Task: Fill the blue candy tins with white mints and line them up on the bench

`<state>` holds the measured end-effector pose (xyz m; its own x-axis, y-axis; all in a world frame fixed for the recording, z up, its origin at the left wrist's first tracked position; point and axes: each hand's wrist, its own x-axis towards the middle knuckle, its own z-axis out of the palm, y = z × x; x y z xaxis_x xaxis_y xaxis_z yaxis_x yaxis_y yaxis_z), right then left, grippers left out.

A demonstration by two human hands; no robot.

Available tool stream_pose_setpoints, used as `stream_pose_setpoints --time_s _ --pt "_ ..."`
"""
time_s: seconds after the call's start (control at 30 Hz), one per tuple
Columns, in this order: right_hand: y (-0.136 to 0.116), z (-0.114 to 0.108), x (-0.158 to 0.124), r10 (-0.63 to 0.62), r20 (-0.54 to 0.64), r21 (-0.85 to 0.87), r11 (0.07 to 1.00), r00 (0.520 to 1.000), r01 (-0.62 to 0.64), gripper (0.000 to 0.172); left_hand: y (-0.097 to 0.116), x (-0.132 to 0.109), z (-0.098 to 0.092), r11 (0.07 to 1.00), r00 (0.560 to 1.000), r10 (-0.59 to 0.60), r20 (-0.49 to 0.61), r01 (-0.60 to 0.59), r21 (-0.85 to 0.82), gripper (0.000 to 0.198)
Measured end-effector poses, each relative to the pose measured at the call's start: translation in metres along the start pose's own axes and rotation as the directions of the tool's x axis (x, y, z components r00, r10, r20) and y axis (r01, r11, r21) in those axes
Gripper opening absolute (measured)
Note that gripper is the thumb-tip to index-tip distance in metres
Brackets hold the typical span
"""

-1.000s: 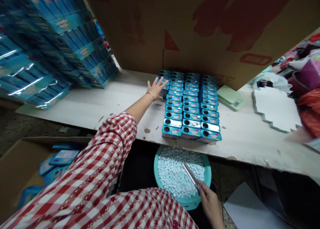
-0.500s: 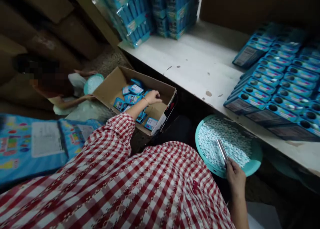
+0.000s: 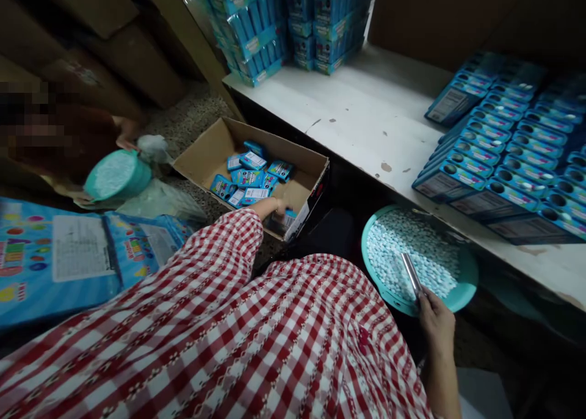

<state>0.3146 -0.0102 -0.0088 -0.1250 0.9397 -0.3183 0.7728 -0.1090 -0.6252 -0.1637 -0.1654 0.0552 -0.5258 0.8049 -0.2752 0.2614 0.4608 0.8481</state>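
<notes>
My left hand (image 3: pixel 281 206) reaches down into an open cardboard box (image 3: pixel 201 143), smeared by motion, so its fingers cannot be made out. Right beside it lies a small blue candy box (image 3: pixel 289 218) near the carton's front corner. Several more blue candy boxes (image 3: pixel 247 178) are heaped in the carton, further from the hand. My right hand (image 3: pixel 434 318) is closed around the end of a narrow, shiny metal scoop (image 3: pixel 411 272). The scoop's far end hangs over a turquoise basin (image 3: pixel 469 287) filled with small pale blue and white candies (image 3: pixel 389 254).
Rows of blue boxes with dark round holes (image 3: pixel 499 156) stand on the white shelf (image 3: pixel 348 116) at right. Wrapped stacks of blue packs (image 3: pixel 256 40) rise at its far end. At left are a large blue printed bag (image 3: pixel 82 254) and a person holding a turquoise bowl (image 3: pixel 116 174).
My left hand has moved down toward the carton's front corner. The other person's bowl has shifted left and nearer. My right hand keeps the scoop over the basin.
</notes>
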Motion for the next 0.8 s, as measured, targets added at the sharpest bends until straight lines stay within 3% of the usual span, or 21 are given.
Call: stream_pose_setpoints --time_s 0.13,0.23,0.3,0.43,0.57,0.7,0.8 --pt "0.008 -0.003 0.005 -0.019 0.013 0.001 1.000 1.000 0.019 0.059 0.018 0.023 -0.034 0.999 0.999 -0.011 0.051 0.014 -0.050 0.036" --pt "0.006 0.003 0.011 -0.062 0.000 -0.008 0.998 0.998 0.062 0.052 0.048 0.029 -0.046 0.928 0.999 0.031 -0.007 -0.031 -0.370 0.052" --pt "-0.002 0.007 0.014 -0.094 0.011 -0.022 0.995 0.996 0.094 0.056 0.070 0.025 -0.036 0.833 0.998 0.068 -0.010 -0.063 -0.549 0.055" --pt "-0.026 -0.002 0.010 -0.159 0.074 -0.172 0.970 0.984 0.170 0.055 0.102 0.005 0.024 0.761 0.977 0.093 0.194 0.056 -0.646 0.050" --pt "-0.037 -0.038 0.000 -0.074 0.056 -0.530 0.843 0.996 0.093 0.044 0.108 -0.013 0.098 0.779 0.894 0.066 0.444 0.232 -0.583 0.051" --pt "-0.033 -0.055 -0.002 -0.067 0.114 -0.668 0.734 0.991 0.126 0.046 0.100 -0.008 0.159 0.802 0.876 0.010 0.482 0.282 -0.527 0.046" --pt "-0.035 -0.031 0.012 -0.049 0.154 -0.647 0.750 0.987 0.138 0.048 0.093 0.011 0.197 0.713 0.858 -0.071 0.508 0.400 -0.576 0.046"
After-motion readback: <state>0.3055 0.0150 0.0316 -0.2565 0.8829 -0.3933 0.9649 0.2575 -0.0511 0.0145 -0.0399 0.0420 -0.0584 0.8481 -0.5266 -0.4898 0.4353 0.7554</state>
